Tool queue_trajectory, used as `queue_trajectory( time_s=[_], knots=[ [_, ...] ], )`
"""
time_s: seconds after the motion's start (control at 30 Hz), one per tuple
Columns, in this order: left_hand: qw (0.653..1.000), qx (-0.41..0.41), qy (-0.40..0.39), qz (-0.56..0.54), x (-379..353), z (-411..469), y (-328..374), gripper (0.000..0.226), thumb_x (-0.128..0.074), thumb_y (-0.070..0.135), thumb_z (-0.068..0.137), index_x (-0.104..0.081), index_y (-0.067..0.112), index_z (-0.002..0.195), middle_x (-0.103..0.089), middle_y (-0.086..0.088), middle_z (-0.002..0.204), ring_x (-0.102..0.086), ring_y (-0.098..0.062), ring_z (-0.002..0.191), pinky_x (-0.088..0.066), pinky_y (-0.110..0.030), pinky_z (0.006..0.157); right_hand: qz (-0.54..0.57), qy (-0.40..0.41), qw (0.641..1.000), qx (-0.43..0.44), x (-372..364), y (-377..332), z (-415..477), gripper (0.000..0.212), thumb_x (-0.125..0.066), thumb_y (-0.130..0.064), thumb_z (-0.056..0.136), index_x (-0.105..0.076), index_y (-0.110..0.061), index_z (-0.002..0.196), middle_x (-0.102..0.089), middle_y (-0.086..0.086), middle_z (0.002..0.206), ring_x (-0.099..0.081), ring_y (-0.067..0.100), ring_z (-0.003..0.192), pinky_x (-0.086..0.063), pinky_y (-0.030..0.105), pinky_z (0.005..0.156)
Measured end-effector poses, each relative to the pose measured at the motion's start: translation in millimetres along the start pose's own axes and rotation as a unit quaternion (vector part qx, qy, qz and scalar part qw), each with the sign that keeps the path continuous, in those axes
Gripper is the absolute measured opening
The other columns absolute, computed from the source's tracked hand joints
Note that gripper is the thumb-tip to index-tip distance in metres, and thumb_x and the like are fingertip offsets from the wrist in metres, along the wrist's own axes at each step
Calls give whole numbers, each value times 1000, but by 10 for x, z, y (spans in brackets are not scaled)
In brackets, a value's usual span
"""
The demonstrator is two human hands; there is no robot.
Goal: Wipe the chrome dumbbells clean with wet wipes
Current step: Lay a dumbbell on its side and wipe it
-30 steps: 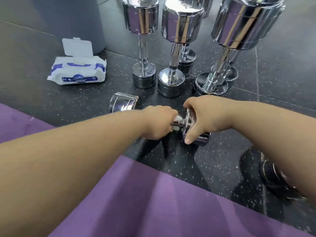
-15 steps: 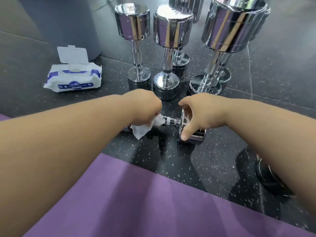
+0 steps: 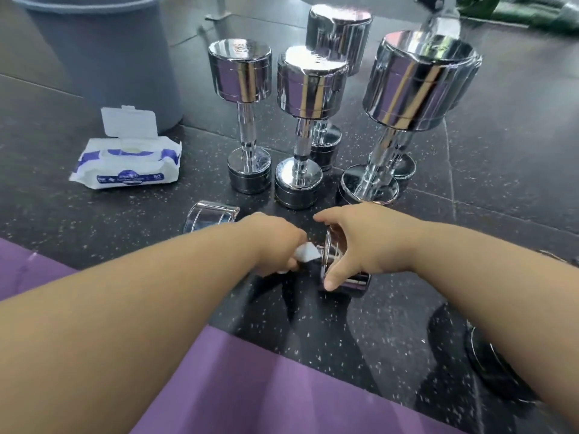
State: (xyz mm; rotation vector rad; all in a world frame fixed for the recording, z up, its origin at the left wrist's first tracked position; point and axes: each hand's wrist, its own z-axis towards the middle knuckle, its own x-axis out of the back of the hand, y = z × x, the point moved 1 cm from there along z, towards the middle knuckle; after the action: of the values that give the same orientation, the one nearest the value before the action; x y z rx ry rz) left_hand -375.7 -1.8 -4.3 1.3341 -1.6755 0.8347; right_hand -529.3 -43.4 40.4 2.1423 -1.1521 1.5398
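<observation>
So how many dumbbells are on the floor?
7. Five upright: left one, middle one, one behind it, large right one, another behind that; one lying in front; one half hidden lower right. A blurred eighth may stand at the top.

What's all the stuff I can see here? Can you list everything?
floor: black with white specks, under everything
lying dumbbell: one, shiny chrome, on the floor in the middle
standing dumbbells: at least five, chrome, upright on end behind it
wipe: one, white, poking out beside the lying dumbbell's right head
wipes pack: one, white and blue, lid open, floor at left
bucket: one, grey-blue, far left
mat: one, purple, nearest the camera
round metal thing: one, dark, bottom right, partly hidden
left hand: grips the wipe
right hand: holds the lying dumbbell's right head
</observation>
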Motion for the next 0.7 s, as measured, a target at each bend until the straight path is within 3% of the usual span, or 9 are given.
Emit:
queue_trajectory(
  time_s=[0.07, 0.13, 0.23, 0.3, 0.37, 0.47, 0.53, 0.6, 0.7],
  knots=[
    [998, 2, -11, 57, 10, -34, -66, 22, -52, 34, 96, -46, 26, 116, -62, 3, 120, -55, -22, 119, -25, -42, 113, 9, 12, 1000, 15, -16, -10, -26, 116, -88, -52, 59, -25, -26, 154, -44, -5, 150, -43, 16, 135, -35, 26, 105],
    [992, 11, -26, 124, 37, -76, -114, 23, -51, 32, 96, -46, 25, 118, -64, 4, 117, -55, -20, 120, -15, -44, 119, 18, 11, 1000, 18, -43, 42, -41, 114, -87, -52, 62, -25, -26, 154, -50, -7, 142, -48, 15, 128, -37, 24, 100],
    [974, 37, -27, 224, 95, -129, -175, 16, -51, 31, 96, -47, 24, 109, -63, 2, 102, -57, -21, 115, -9, -50, 120, 42, 10, 999, 16, -65, 131, -14, 109, -85, -53, 64, -30, -23, 152, -53, -17, 96, -52, 2, 85, -39, 15, 72],
    [968, 57, -38, 241, 97, -153, -163, 20, -50, 25, 95, -45, 19, 114, -63, -1, 103, -56, -24, 115, -9, -54, 119, 54, 15, 998, 21, -74, 167, 35, 107, -85, -53, 63, -32, -22, 151, -47, -16, 83, -47, 0, 74, -34, 13, 63],
    [972, 67, -60, 217, 17, -163, -51, 36, -50, 20, 93, -38, 13, 125, -61, -8, 116, -54, -29, 117, -19, -52, 115, 49, 13, 998, 28, -70, 169, 47, 109, -85, -55, 62, -31, -23, 152, -50, -18, 89, -51, 1, 81, -37, 16, 69],
    [994, 83, -27, 59, 18, -222, 108, 54, -49, 16, 91, -28, 12, 140, -47, -11, 131, -51, -36, 118, -39, -43, 92, 13, 25, 999, 36, 43, 92, 19, 111, -83, -58, 62, -30, -25, 153, -55, -8, 134, -52, 15, 121, -38, 24, 97],
    [998, 61, -8, 22, 21, -229, 90, 62, -48, 10, 92, -24, 15, 149, -46, -10, 136, -51, -35, 121, -43, -39, 92, -19, 20, 999, 31, 101, 18, 9, 108, -81, -60, 61, -33, -24, 151, -50, -4, 144, -48, 19, 129, -37, 28, 102],
    [997, 33, 45, 48, -6, -230, -22, 52, -49, 13, 93, -38, 18, 144, -55, -7, 129, -53, -31, 121, -41, -37, 99, -36, 27, 999, 15, 111, -4, -5, 103, -81, -61, 62, -39, -24, 149, -53, -4, 141, -50, 20, 127, -38, 27, 98],
    [963, -11, 106, 249, 75, -265, -263, 21, -51, 26, 94, -62, 26, 112, -64, 2, 118, -51, -20, 126, -24, -41, 115, -60, 11, 998, 2, 133, -34, -32, 93, -79, -56, 71, -41, -22, 148, -58, -2, 135, -52, 22, 123, -39, 25, 92]
  ],
)
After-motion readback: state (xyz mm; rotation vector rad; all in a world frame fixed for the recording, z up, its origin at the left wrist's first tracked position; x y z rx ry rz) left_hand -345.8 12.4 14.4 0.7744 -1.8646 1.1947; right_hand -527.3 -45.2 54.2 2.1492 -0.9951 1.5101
